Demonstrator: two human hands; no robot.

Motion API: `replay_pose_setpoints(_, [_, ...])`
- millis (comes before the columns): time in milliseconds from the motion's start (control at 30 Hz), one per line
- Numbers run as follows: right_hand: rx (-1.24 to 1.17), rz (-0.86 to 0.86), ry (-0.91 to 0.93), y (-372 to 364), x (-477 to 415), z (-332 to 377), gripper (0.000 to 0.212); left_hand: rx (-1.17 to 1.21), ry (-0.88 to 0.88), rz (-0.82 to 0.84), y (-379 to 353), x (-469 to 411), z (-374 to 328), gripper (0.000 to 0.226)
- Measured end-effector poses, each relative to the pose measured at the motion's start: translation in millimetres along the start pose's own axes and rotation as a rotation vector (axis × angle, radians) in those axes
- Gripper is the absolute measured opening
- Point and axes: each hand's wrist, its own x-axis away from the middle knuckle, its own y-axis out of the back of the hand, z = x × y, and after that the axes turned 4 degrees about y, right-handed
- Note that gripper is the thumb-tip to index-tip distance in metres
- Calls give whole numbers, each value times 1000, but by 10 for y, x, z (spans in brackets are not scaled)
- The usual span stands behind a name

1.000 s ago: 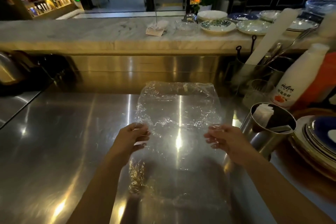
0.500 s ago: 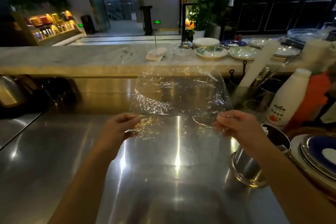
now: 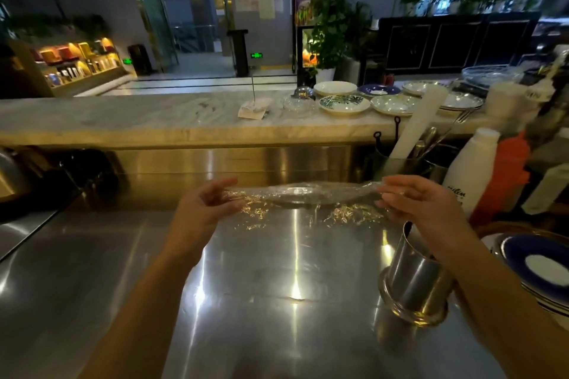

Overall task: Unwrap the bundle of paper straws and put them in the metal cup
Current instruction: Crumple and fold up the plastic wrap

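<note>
Hands are stretching a clear plastic wrap (image 3: pixel 303 192) above the steel worktop (image 3: pixel 261 271): left hand (image 3: pixel 204 209) and right hand (image 3: pixel 421 204) are each pinching one end. Metal cup (image 3: pixel 415 281) is standing near the worktop's right edge, under the right forearm.

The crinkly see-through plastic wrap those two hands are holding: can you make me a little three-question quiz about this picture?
1. True or false: the crinkly clear plastic wrap lies flat on the shiny steel counter.
2. Which hand is directly above the shiny round metal cup? A) left hand B) right hand
3. Fill in: the white plastic bottle stands to the ____ of the cup.

Key:
1. False; both hands hold it up, stretched between them.
2. B.
3. Right, and farther back.
</note>
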Motion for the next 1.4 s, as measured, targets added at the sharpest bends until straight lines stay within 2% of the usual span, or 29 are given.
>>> replay_pose_setpoints(133, [126,-25,54,48,-5,-6,16,-115,-4,-15,6,-10,22,29])
replay_pose_setpoints(300, [264,-25,109,74,7,-16,18,-165,-18,-68,-30,11,18,27])
replay_pose_setpoints(433, [266,-40,125,101,0,5,23,-166,-12,-135,-41,19,-33,25])
replay_pose_setpoints(533, [285,-46,134,125,-24,35,22,-165,19,-88,-55,34,-60,18])
replay_pose_setpoints(700, [396,30,172,209,-62,78,15,-171,-15,-8,-61,91,-97,13])
replay_pose_setpoints(833, [758,136,230,210,-127,72,18,-181,-96,-15,-128,108,-151,11])
replay_pose_setpoints(933, [859,267,231,134,-161,99,18,-141,-195,43,-239,126,-236,13])
replay_pose_setpoints(1033, [781,456,184,-53,-161,142,34,-200,-297,93,-354,126,-305,11])
replay_pose_setpoints(1167, [688,544,204,-320,-117,148,32,-250,-392,170,-521,152,-388,19])
replay_pose_setpoints(1233, [658,550,221,-403,-94,146,19,-270,-415,187,-569,154,-417,18])
replay_pose_setpoints(1333, [593,474,266,-425,-81,158,17,-266,-418,202,-530,130,-423,4])
replay_pose_setpoints(1400, [502,392,264,-365,-96,163,12,-161,-341,166,-433,100,-379,13])
